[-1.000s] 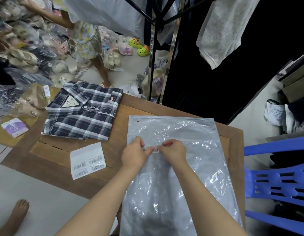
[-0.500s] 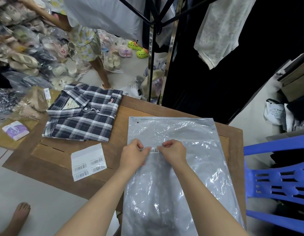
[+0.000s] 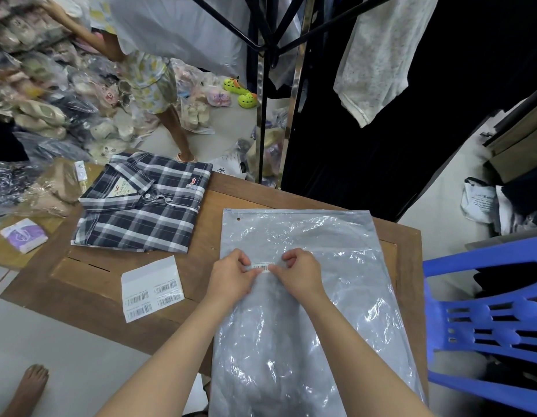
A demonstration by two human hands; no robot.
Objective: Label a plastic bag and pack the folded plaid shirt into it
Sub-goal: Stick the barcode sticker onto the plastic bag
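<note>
Even indoor light, edges warped

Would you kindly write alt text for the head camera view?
Both hands, left hand and right hand, press a barcode label onto a plastic bag on a wooden table; a folded plaid shirt and label sheet lie left.

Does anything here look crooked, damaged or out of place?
Mostly no. The plastic bag hangs well over the table's near edge, and it's crinkled. The plaid shirt lies neatly folded, and the barcode label sits roughly straight.
</note>
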